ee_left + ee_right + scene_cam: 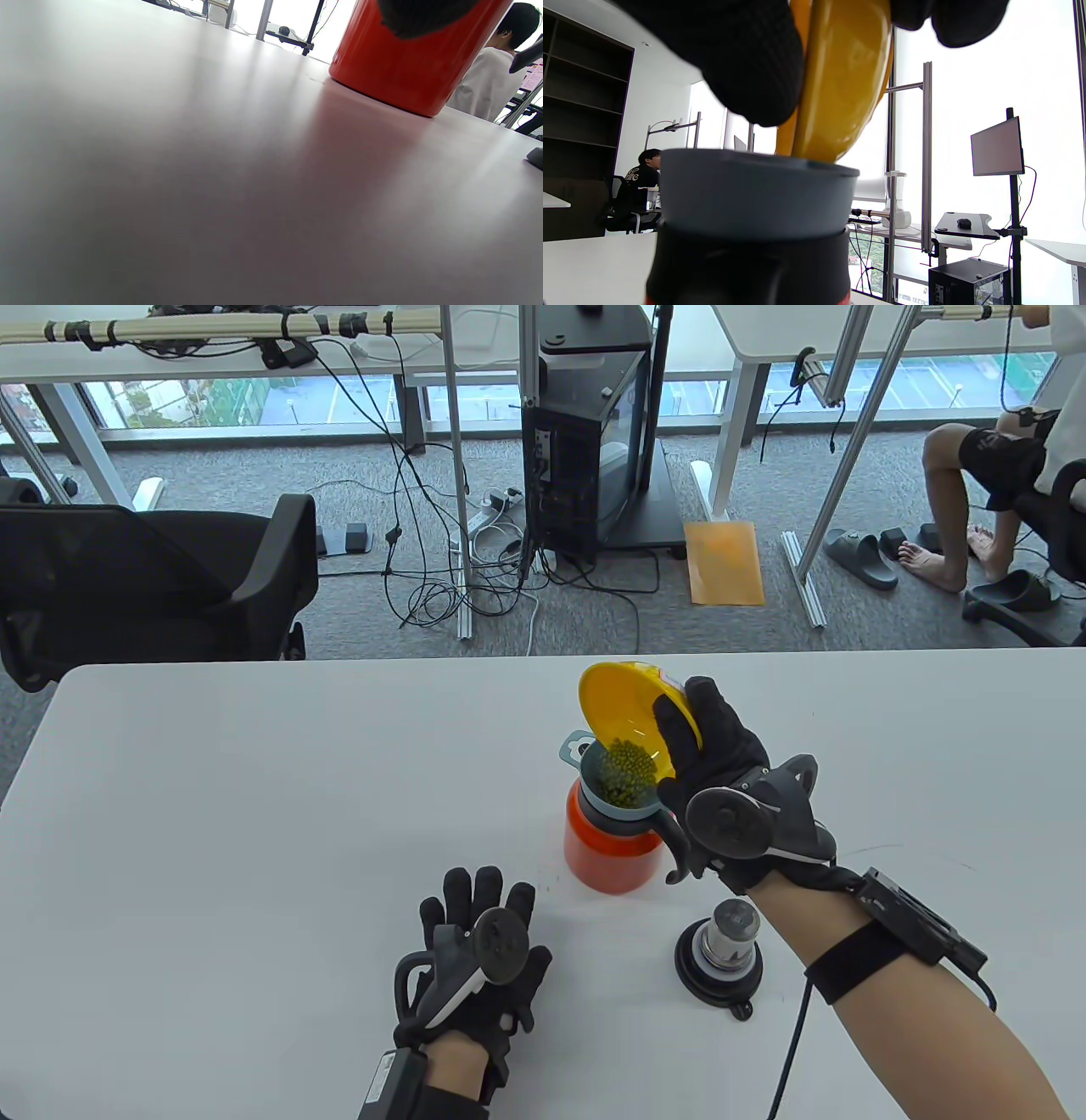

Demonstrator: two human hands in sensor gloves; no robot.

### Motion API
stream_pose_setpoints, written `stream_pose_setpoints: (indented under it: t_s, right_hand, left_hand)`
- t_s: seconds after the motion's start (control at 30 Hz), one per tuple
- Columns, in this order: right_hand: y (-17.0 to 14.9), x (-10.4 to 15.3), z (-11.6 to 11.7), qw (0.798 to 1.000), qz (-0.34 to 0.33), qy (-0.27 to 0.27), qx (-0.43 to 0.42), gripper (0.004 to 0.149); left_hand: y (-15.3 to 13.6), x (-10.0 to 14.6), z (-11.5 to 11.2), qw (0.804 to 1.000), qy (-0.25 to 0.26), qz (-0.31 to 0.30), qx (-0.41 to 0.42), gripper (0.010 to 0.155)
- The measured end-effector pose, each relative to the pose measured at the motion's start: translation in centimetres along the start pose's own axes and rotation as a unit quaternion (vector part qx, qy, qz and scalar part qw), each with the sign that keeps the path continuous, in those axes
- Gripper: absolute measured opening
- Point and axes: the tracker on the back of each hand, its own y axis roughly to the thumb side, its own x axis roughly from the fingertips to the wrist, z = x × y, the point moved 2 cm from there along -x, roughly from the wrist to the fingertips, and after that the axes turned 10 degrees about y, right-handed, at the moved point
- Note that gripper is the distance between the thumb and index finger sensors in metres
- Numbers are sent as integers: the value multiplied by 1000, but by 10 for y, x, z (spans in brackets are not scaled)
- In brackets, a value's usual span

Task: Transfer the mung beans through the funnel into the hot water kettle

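White tabletop [254, 814] carries the orange kettle [607, 857] with a grey funnel [624, 806] seated in its mouth, mung beans [626, 776] heaped inside. Gripping the tipped yellow bowl [624, 708], the right hand [721, 780] is mid-pour; next, probably tilt further to empty it. Left hand [475, 959] rests flat, holding nothing.

The left hand [475, 963], in a black sensor glove, lies palm down on the white table [212, 831] with fingers [475, 891] extended and slightly spread; it holds nothing. A tracker is strapped to its back. The right hand [721, 763] is raised, forearm bare, a black band around the wrist. Its gloved fingers [746, 55] grip the rim of a tilted yellow plastic bowl [632, 717], thumb inside, the other fingers behind.
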Motion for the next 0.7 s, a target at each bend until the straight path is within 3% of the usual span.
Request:
stream_pose_setpoints:
  t_s: [0.17, 0.27, 0.47, 0.7]
  right_hand:
    - [-8, 1, -5, 998, 20, -18, -52, 100]
    - [-25, 2, -7, 990, 66, -21, -119, 101]
    - [-75, 13, -2, 946, 178, -37, -270, 99]
    - [-125, 40, 28, 901, 266, -21, -343, 97]
  left_hand:
    - [0, 0, 0, 1000, 0, 0, 1, 78]
    - [-1, 0, 0, 1000, -1, 1, 2, 78]
    - [-1, 0, 0, 1000, -3, 1, 4, 78]
    - [-1, 0, 0, 1000, -5, 2, 7, 78]
